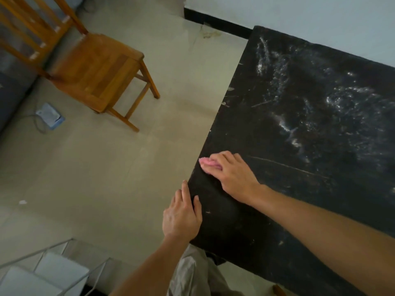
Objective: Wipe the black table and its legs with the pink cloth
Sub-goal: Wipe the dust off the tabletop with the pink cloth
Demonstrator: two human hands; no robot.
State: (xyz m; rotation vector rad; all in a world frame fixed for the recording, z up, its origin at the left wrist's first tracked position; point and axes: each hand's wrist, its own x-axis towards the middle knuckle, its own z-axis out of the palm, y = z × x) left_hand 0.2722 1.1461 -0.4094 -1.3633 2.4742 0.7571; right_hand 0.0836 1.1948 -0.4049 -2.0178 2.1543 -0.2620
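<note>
bench (299, 146): black, streaked with whitish smears and scratches
cloth (206, 162): pink
chair (94, 69): orange-brown wood
floor (106, 167): pale beige tiles
skirting (215, 23): black

Black table (299, 129): matt, scratched, dusty-streaked. Pink cloth (207, 162): soft fabric. Chair (96, 69): varnished wood.

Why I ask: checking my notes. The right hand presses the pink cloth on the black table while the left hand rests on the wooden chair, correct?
No. The head view shows the left hand resting on the edge of the table, not the chair; the right hand does press the cloth there.
</note>
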